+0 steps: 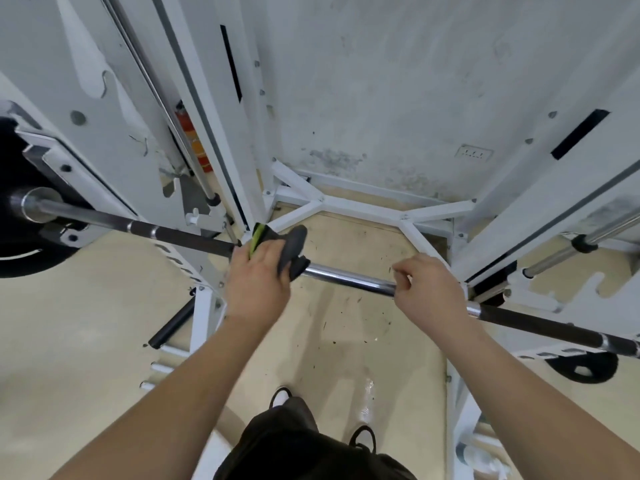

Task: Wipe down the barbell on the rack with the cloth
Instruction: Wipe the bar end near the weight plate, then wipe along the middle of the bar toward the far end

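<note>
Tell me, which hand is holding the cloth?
The left hand, which holds the dark cloth with a yellow-green edge against the barbell. The right hand grips the barbell bare, with no cloth.

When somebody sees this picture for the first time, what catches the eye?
The barbell crosses the middle, its shiny centre between two hands. The left hand holds a dark cloth with a yellow-green edge on the bar; the right hand grips the bare bar. A black weight plate sits at the left.
</note>
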The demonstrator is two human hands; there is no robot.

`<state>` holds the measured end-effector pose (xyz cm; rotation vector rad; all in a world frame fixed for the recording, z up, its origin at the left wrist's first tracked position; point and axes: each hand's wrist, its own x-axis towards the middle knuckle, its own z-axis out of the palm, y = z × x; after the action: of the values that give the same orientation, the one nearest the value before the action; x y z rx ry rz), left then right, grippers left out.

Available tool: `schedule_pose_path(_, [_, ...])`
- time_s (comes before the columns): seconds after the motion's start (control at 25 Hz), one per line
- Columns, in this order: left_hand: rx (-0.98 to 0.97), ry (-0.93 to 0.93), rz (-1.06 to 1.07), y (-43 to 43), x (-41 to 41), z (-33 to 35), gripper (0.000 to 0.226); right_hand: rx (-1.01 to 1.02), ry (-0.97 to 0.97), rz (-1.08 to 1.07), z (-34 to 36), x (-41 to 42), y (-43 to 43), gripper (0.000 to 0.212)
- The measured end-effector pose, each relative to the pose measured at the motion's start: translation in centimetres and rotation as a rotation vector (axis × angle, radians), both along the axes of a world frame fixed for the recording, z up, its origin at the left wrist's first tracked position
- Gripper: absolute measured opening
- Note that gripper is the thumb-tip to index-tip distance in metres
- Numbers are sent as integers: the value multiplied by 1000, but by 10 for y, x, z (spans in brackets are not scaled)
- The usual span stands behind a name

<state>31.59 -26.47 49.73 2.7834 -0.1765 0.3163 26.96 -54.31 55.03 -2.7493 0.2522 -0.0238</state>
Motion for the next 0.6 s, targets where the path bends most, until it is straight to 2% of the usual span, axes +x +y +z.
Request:
schedule_pose_path(0.08, [-32, 26, 15, -26, -9, 3, 33, 4, 9, -22, -2, 6, 13, 22])
schedule_pose_path(0.24, [-27, -81, -448, -50, -25, -6, 41, 26, -8, -39, -2, 11, 28, 27])
schedule_pose_path(0.32, [-91, -50, -430, -36, -14, 10, 39, 86, -2, 11, -3, 6, 37, 42])
schedule_pose_path(0.4, [-205, 150, -304, -32, -8, 33, 38, 179, 33, 111, -1, 4, 49, 71])
schedule_pose_path(0.48, [-530, 410, -231, -30, -3, 54, 31, 308, 57, 177, 10, 11, 64, 91])
schedule_pose_path(0.52, [-757, 567, -195, -30, -2, 63, 25, 394, 40, 182, 18, 16, 68, 91])
schedule_pose_path(0.6, [-1142, 862, -106, -28, -1, 80, 18, 569, 35, 126, 37, 25, 71, 77])
